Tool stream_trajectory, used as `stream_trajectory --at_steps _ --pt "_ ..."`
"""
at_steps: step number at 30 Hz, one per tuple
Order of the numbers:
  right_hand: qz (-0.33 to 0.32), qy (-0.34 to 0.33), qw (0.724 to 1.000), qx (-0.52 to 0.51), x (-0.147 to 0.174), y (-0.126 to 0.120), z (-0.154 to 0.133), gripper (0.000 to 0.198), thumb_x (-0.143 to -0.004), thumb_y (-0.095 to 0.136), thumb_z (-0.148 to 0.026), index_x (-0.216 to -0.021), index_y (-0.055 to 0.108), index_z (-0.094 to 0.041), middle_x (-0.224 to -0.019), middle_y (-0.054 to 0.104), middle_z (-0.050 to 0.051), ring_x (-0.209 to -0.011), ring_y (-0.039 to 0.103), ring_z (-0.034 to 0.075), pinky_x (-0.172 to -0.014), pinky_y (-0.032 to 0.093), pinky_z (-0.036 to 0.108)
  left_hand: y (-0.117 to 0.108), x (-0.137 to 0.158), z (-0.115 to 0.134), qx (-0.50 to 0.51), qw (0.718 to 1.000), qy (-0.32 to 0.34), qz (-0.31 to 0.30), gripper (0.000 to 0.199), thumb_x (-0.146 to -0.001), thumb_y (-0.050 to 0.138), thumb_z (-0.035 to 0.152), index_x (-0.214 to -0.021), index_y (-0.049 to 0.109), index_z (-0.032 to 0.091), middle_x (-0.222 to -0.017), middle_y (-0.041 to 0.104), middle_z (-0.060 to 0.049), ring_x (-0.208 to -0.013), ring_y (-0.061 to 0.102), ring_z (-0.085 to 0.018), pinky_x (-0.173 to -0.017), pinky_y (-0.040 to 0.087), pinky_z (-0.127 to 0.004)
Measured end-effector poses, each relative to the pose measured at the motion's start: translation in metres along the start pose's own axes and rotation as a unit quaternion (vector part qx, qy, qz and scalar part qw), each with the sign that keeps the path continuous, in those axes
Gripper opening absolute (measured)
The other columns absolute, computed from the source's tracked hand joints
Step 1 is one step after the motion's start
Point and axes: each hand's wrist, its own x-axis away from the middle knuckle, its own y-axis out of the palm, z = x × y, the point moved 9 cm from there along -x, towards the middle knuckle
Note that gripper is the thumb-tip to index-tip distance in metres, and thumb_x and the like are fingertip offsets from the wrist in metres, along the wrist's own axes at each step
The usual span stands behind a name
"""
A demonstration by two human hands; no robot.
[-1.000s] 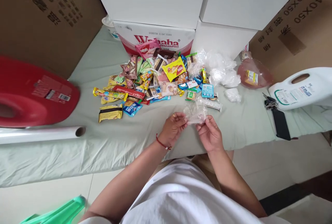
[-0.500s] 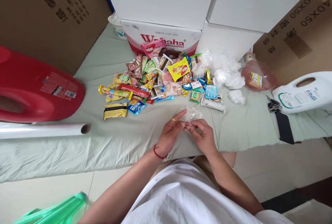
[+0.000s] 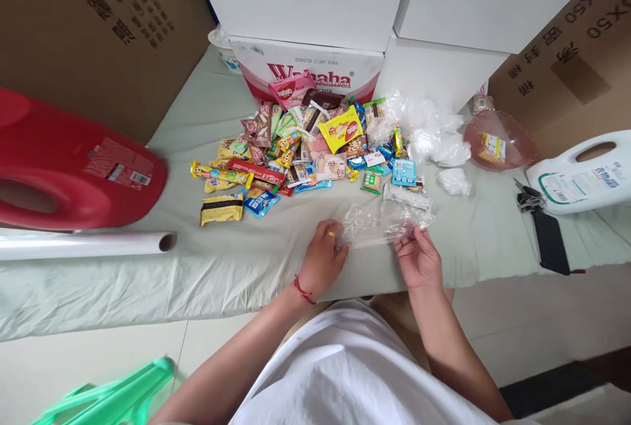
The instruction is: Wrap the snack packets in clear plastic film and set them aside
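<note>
A clear plastic bag (image 3: 372, 231) is stretched sideways between my two hands, just above the cloth in front of the snack pile. My right hand (image 3: 420, 259) pinches its right end between thumb and fingers. At the left end, the curled fingers of my left hand (image 3: 323, 257) hold the bag's edge. Beyond the bag lies a heap of wrapped snacks (image 3: 340, 129), with yellow, pink, blue and brown packets. A silver-white wrapped bar (image 3: 408, 196) lies just behind the bag. Crumpled clear bags (image 3: 428, 126) are bunched right of the heap, one smaller wad (image 3: 453, 182) apart.
A red jug (image 3: 79, 162) and a white roll (image 3: 89, 244) lie at left. On the right are a pink plastic basket (image 3: 503, 139), a white detergent bottle (image 3: 582, 178), keys (image 3: 530, 200) and a black phone (image 3: 552, 241). Cartons (image 3: 305, 64) stand behind. A green stool (image 3: 108, 399) is below.
My hands have moved apart, the right one going right. The plastic bag, bunched up before, is now spread between them. The view has shifted slightly.
</note>
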Motion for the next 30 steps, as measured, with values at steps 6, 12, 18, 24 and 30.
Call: stream_trajectory --at_steps 6,12,18,24,30 --pt "0.039 -0.067 0.992 0.101 0.001 -0.023 -0.021 0.046 -0.062 0.096 -0.032 -0.079 0.055 -0.021 -0.071 0.067 -0.008 -0.058 0.060 0.006 -0.052 0.053 0.016 -0.023 0.011 -0.009 0.096 0.995 -0.026 0.023 0.027 -0.084 0.069 0.032 -0.109 0.065 0.023 -0.122 0.059 -0.008 -0.088 0.067 -0.017 -0.076 0.063 -0.034" --pt "0.064 -0.064 0.967 0.237 0.013 -0.041 -0.028 0.050 -0.063 0.093 -0.049 -0.084 0.057 -0.022 -0.077 0.065 -0.004 -0.067 0.066 0.012 -0.052 0.053 0.021 -0.047 0.009 -0.006 0.072 0.994 -0.007 0.086 0.013 -0.086 0.068 0.032 -0.092 0.070 0.021 -0.107 0.062 -0.006 -0.093 0.067 -0.018 -0.081 0.062 -0.032" --pt "0.116 -0.288 0.799 0.514 0.037 -0.042 -0.111 0.038 -0.081 0.076 -0.044 -0.110 0.065 -0.021 -0.104 0.068 0.006 -0.083 0.063 0.018 -0.069 0.052 0.031 -0.044 0.020 0.013 -0.045 0.992 0.097 0.068 0.016 -0.093 0.057 0.021 -0.090 0.073 0.021 -0.116 0.065 -0.008 -0.102 0.068 -0.018 -0.091 0.058 -0.033" --pt "-0.141 -0.416 0.640 0.630 0.027 0.089 -0.100 0.026 -0.100 0.055 -0.042 -0.102 0.071 -0.022 -0.102 0.071 0.008 -0.098 0.062 0.024 -0.092 0.048 0.038 -0.033 0.032 0.012 -0.066 0.984 0.163 0.028 0.018 -0.094 0.055 0.017 -0.092 0.072 0.020 -0.120 0.067 -0.010 -0.095 0.069 -0.017 -0.086 0.058 -0.032" --pt "-0.359 -0.165 0.500 0.771 -0.021 0.133 0.023 0.013 -0.092 0.065 -0.025 -0.085 0.074 -0.018 -0.078 0.070 0.005 -0.075 0.059 0.019 -0.071 0.039 0.028 -0.039 0.037 0.022 -0.072 0.972 0.220 0.024 0.016 -0.091 0.058 0.016 -0.085 0.071 0.022 -0.119 0.072 -0.010 -0.107 0.063 -0.024 -0.090 0.055 -0.039"
